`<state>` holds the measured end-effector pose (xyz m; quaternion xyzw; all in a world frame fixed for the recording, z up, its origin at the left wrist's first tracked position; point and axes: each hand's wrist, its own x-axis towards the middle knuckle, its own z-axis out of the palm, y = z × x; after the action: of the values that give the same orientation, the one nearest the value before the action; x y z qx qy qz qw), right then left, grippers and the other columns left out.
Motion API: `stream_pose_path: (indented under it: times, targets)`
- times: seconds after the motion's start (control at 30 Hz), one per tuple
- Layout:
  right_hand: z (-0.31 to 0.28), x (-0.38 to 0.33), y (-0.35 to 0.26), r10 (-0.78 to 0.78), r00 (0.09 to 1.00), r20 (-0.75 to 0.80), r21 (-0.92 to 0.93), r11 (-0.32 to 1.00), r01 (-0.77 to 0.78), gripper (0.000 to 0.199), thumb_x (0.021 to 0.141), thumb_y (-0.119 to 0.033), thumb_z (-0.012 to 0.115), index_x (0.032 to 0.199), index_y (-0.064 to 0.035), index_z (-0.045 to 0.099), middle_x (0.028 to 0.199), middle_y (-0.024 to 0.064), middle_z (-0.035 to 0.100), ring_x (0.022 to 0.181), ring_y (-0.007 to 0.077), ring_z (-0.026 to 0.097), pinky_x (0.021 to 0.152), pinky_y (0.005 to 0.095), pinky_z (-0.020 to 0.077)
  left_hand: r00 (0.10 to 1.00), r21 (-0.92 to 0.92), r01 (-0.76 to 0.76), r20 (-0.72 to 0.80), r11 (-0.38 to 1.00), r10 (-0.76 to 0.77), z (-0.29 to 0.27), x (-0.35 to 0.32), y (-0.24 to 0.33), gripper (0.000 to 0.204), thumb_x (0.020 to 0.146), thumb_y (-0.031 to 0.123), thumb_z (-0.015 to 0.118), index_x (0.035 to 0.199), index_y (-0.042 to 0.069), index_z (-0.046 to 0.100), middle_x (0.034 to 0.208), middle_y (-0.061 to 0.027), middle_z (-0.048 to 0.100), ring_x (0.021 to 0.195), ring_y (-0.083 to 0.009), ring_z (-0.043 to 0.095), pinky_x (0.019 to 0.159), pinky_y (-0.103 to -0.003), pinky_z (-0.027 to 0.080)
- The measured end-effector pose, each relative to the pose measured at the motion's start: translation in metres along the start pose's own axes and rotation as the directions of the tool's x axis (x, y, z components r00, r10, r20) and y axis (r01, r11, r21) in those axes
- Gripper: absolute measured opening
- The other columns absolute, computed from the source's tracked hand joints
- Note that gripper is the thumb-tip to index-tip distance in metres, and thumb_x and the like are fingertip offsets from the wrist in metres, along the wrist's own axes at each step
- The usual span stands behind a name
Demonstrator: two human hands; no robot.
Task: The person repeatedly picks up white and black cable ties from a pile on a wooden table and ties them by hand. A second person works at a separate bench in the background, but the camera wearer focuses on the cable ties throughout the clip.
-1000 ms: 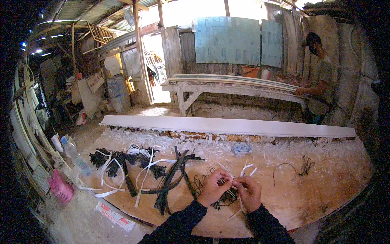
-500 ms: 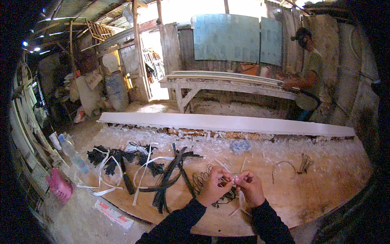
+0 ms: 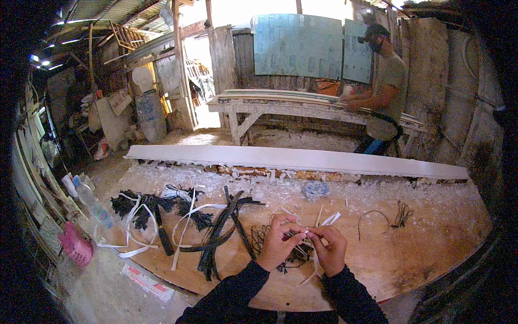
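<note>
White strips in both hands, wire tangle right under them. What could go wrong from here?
1. The left hand and right hand pinch thin white strips directly over the dark wire tangle; a loose end may well snag in it.
2. The pinch grip is at the fingertips only, so a strip might slip.
3. White debris litters the board; a dropped white strip could be hard to spot.

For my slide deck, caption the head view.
Both hands, left hand and right hand, pinch white strips over a wooden board.
</note>
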<state>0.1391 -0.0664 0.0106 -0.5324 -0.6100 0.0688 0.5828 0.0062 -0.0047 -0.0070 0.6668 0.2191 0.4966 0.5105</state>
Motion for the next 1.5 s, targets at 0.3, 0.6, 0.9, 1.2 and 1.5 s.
stream_pose_path:
  times: [0.3,0.6,0.9,1.2,1.5]
  targets:
    - [-0.003,0.004,-0.003,-0.076,0.995,0.061,-0.065,0.995,0.08,0.009,0.072,-0.002,0.064,0.08,-0.0015,0.063,0.07,0.01,0.059,0.063,0.019,0.056,0.058,0.0273,0.0429,0.979,0.175,-0.163,-0.093,0.971,0.181,0.003,-0.001,-0.007,0.013,0.075,0.005,0.064,0.085,0.002,0.057,0.101,-0.0104,0.05,0.088,-0.0184,0.056,0.064,-0.025,0.049]
    - [0.0,0.0,0.008,-0.072,0.991,0.109,-0.046,0.996,0.077,0.007,0.075,-0.003,0.059,0.078,-0.001,0.054,0.069,0.0075,0.051,0.063,0.0169,0.051,0.057,0.0263,0.0404,0.939,0.459,-0.303,-0.007,0.835,0.344,0.001,-0.002,0.004,0.011,0.075,0.005,0.064,0.084,0.002,0.059,0.097,-0.01,0.052,0.086,-0.0181,0.056,0.064,-0.026,0.051]
    - [-0.006,0.002,0.005,0.324,0.817,0.477,0.528,0.637,-0.561,0.006,0.084,-0.011,0.053,0.085,-0.0059,0.05,0.078,-0.0031,0.05,0.072,0.007,0.049,0.065,0.0208,0.0402,0.994,-0.088,0.106,0.002,0.99,-0.106,0.002,0.0,0.003,0.009,0.079,0.006,0.06,0.084,0.0,0.056,0.085,-0.0057,0.056,0.079,-0.0118,0.055,0.062,-0.024,0.05]
    - [-0.006,0.004,0.005,0.284,0.715,0.639,0.645,0.31,-0.699,0.012,0.084,-0.017,0.056,0.086,-0.0056,0.053,0.077,-0.0007,0.054,0.072,0.0092,0.052,0.068,0.0212,0.0416,0.991,-0.108,0.129,0.053,0.986,-0.123,0.0,-0.002,0.003,0.009,0.08,0.006,0.059,0.086,0.0,0.057,0.085,-0.0054,0.056,0.073,-0.0119,0.056,0.059,-0.024,0.051]
    - [-0.002,0.0,0.016,0.317,0.73,0.606,0.701,0.223,-0.678,0.011,0.081,-0.015,0.059,0.086,-0.006,0.055,0.081,0.0025,0.058,0.074,0.0117,0.054,0.069,0.0245,0.0435,0.997,0.087,-0.074,0.035,0.993,0.071,-0.001,-0.001,0.003,0.009,0.079,0.004,0.059,0.087,0.002,0.06,0.086,-0.0057,0.057,0.072,-0.0128,0.057,0.058,-0.022,0.05]
